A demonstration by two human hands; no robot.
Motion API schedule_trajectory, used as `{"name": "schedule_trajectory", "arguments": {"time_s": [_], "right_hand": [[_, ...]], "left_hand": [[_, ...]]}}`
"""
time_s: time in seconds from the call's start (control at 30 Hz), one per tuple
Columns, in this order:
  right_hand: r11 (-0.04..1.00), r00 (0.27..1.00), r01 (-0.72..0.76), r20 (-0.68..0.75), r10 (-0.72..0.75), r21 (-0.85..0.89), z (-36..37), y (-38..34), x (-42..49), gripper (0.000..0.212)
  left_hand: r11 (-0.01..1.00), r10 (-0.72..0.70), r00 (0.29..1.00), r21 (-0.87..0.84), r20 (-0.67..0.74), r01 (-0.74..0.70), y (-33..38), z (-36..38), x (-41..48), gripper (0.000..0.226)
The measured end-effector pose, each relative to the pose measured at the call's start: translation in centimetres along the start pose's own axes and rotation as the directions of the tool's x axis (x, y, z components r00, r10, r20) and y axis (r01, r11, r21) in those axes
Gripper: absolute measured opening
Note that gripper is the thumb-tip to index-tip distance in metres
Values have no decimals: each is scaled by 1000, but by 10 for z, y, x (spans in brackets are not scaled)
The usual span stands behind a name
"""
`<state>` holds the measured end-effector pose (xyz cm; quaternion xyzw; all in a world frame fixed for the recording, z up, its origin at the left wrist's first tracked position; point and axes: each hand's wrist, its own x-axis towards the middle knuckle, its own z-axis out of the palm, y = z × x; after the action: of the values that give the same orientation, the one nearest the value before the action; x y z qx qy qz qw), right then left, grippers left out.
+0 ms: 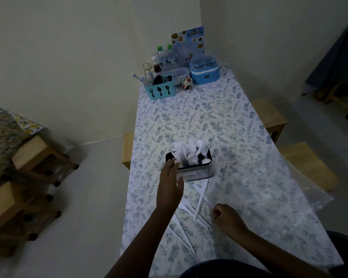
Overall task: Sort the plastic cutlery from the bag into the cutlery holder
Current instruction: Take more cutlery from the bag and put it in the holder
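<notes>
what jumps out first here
The dark holder mid-table, crammed with white cutlery, with the left hand reaching to its near left corner. Loose pieces lie nearer, beside the curled right hand. At the far end stands a blue caddy by bottles.

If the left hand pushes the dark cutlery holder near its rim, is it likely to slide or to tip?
The cutlery holder looks low and wide, so it would probably slide on the tablecloth rather than tip. The white plastic cutlery standing in it seems light, so it probably adds little weight.
</notes>
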<state>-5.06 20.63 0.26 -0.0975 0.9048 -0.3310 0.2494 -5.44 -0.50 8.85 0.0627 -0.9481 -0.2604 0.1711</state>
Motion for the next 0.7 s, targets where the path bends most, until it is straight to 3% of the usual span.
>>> {"name": "schedule_trajectory", "arguments": {"time_s": [0.13, 0.3, 0.43, 0.5, 0.7], "right_hand": [[975, 999, 10, -29, -17, -222, 12, 7, 7, 14], [943, 998, -27, -70, 4, -330, 24, -4, 9, 28], [921, 982, -127, -179, 64, -367, 30, -28, 19, 70], [892, 977, -153, -198, 73, -425, 35, -35, 26, 81], [874, 960, -238, -236, 147, -423, 46, -43, 40, 80]], "left_hand": [[998, -53, 996, -38, 71, 55, -15, 5, -30, 37], [990, -76, 975, -97, 207, 98, -36, 16, -62, 26], [987, -78, 962, -112, 262, 111, -46, 17, -73, 21], [988, -77, 959, -110, 274, 111, -50, 14, -76, 20], [983, -86, 959, -133, 270, 126, -68, 5, -86, 17]]}}
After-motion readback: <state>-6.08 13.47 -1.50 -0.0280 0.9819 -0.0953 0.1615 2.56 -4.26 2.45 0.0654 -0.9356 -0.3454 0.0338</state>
